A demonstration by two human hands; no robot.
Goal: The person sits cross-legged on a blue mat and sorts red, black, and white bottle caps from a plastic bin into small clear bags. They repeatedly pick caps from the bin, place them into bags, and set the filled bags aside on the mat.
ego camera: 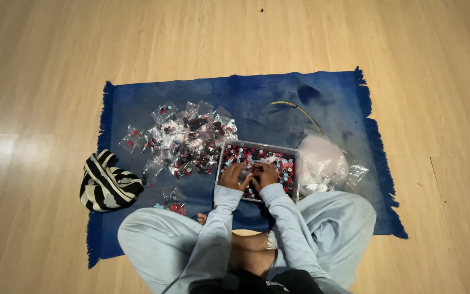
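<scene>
Down on a blue rug [278, 92] over the wood floor [44, 60], the left hand [232, 176] and right hand [264, 175] meet inside a clear tray [296, 153] of small red, black and blue pieces. Whether they pinch anything, I cannot tell. Filled little bags [189, 139] lie beside the tray's left, a striped cloth [106, 183] farther left.

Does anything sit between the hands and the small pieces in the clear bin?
Nothing visible does. The left hand and right hand rest directly on the red, blue and black pieces inside the open bin. The filled bags lie apart on the rug, left of the bin.
</scene>
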